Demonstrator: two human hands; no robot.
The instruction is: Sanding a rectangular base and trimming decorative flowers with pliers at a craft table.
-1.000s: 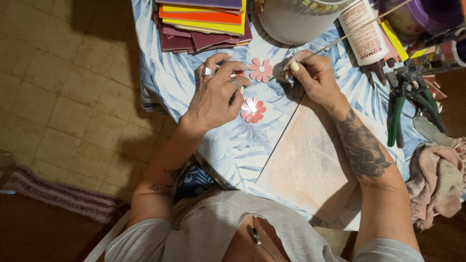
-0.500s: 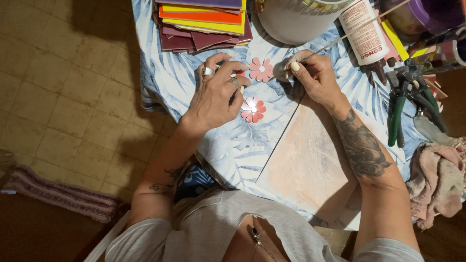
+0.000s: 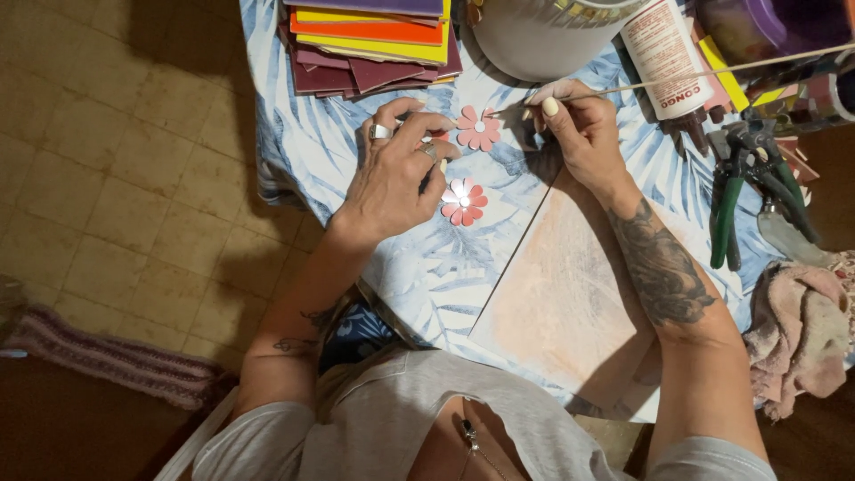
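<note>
My left hand (image 3: 398, 169) rests on the blue leaf-patterned cloth (image 3: 419, 267), its fingers pinched on a small red piece that is mostly hidden. Just right of it lies a red paper flower with a shiny centre (image 3: 463, 201). A pink paper flower (image 3: 478, 129) lies farther up, between the two hands. My right hand (image 3: 579, 129) grips a thin wooden stick (image 3: 712, 71) that runs up to the right; its near tip points at the pink flower.
A stack of coloured sheets (image 3: 374, 36) lies at the top. A pale round pot (image 3: 543, 36), a glue bottle (image 3: 663, 49), green-handled pliers (image 3: 744, 191) and a pink rag (image 3: 802, 334) crowd the right side. A pale board (image 3: 570, 312) lies below my right forearm.
Both hands stay in place, with only small finger shifts; the stick's tip stays beside the pink flower.
</note>
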